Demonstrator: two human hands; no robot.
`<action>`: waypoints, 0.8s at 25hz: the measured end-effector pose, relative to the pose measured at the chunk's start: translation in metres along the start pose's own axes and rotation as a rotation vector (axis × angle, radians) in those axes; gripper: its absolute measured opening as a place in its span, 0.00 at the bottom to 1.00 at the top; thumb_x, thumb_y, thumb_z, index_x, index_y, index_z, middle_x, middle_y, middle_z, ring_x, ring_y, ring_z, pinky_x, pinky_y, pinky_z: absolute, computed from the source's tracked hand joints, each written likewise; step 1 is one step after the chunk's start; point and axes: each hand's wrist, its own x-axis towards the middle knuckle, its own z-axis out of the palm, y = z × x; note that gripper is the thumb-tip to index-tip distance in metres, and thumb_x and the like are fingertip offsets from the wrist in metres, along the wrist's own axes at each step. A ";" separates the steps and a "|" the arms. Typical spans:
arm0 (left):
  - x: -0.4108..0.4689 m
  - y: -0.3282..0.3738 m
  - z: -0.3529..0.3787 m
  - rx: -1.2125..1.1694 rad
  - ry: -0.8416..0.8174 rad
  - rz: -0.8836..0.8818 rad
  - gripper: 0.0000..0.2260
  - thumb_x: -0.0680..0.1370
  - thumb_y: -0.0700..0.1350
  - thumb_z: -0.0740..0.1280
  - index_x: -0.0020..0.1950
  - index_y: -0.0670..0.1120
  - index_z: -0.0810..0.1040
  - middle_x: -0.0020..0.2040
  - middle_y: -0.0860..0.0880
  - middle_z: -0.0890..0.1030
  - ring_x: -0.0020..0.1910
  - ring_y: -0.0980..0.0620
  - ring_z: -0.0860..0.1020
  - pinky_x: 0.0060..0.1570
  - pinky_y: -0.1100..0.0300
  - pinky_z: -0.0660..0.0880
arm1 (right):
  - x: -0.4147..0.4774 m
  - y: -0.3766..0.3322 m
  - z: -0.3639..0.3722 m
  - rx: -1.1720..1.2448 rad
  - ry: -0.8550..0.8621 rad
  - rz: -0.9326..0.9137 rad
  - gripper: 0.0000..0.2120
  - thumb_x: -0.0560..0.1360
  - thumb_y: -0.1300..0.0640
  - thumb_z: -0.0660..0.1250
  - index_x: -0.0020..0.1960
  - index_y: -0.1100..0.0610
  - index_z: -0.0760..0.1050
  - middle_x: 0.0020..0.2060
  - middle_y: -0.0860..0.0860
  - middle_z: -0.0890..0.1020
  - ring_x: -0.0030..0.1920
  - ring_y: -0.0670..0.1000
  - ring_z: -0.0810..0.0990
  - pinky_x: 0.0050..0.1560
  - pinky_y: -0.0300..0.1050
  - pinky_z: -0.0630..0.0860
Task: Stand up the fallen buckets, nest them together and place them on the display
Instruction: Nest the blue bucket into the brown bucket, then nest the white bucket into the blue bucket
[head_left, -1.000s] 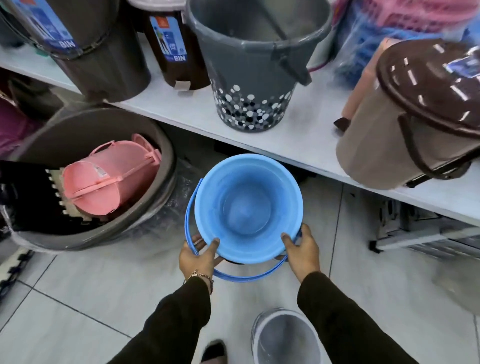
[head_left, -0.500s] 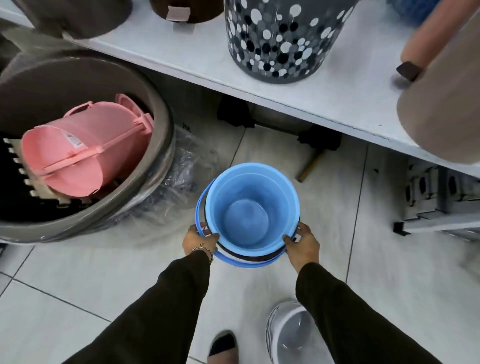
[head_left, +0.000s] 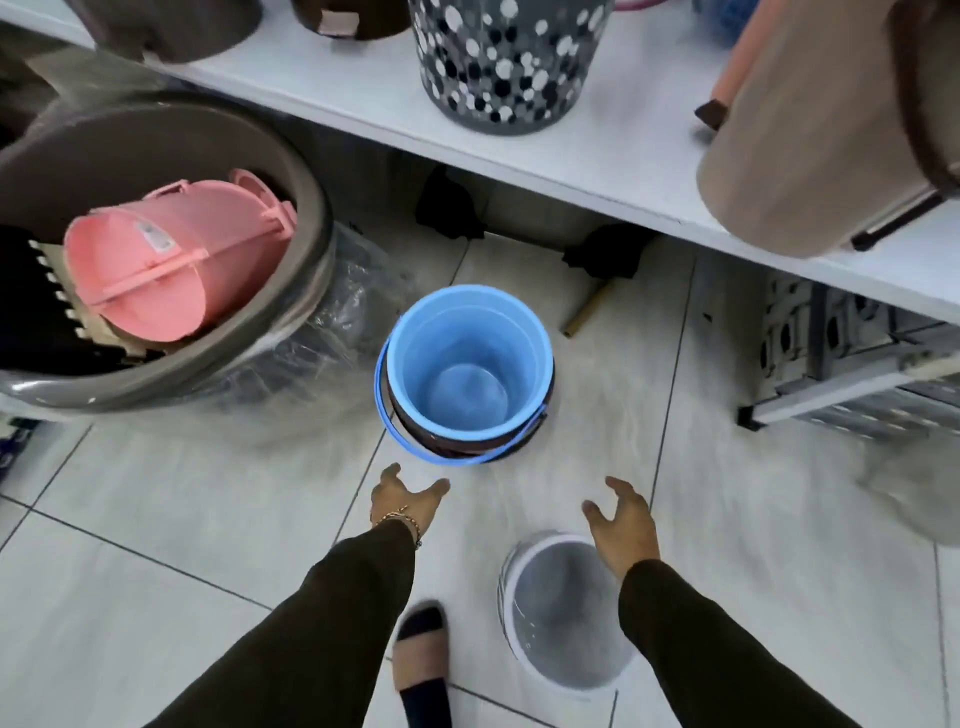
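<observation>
Left of the blue bucket (head_left: 470, 364), upright in a dark one on the floor, the left hand (head_left: 402, 501) hangs released; the right hand (head_left: 621, 519), likewise empty, lies nearer the grey bucket (head_left: 561, 613), upright below.

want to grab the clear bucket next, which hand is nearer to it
Right. The right hand hangs open over the far rim of the clear bucket. The left hand is off to its left, open, nearer the blue bucket.
</observation>
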 end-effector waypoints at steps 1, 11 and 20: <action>-0.010 -0.024 0.013 0.014 -0.045 -0.032 0.37 0.72 0.52 0.73 0.76 0.45 0.60 0.76 0.41 0.65 0.72 0.41 0.68 0.65 0.53 0.70 | -0.008 0.032 -0.003 -0.030 -0.009 0.054 0.26 0.77 0.58 0.66 0.74 0.58 0.64 0.72 0.60 0.68 0.70 0.60 0.70 0.69 0.48 0.66; -0.046 -0.233 0.173 -0.019 -0.395 -0.419 0.49 0.68 0.68 0.68 0.79 0.46 0.53 0.76 0.45 0.64 0.69 0.41 0.71 0.62 0.47 0.75 | -0.021 0.251 0.058 0.412 -0.029 0.368 0.13 0.76 0.65 0.62 0.60 0.58 0.69 0.56 0.61 0.77 0.51 0.67 0.81 0.37 0.54 0.84; -0.119 -0.150 0.150 -0.597 -0.397 -0.169 0.39 0.68 0.48 0.78 0.73 0.46 0.62 0.64 0.42 0.77 0.57 0.43 0.80 0.56 0.48 0.80 | -0.064 0.178 -0.030 0.570 0.056 0.144 0.11 0.75 0.66 0.61 0.57 0.62 0.72 0.53 0.65 0.79 0.44 0.68 0.84 0.32 0.48 0.84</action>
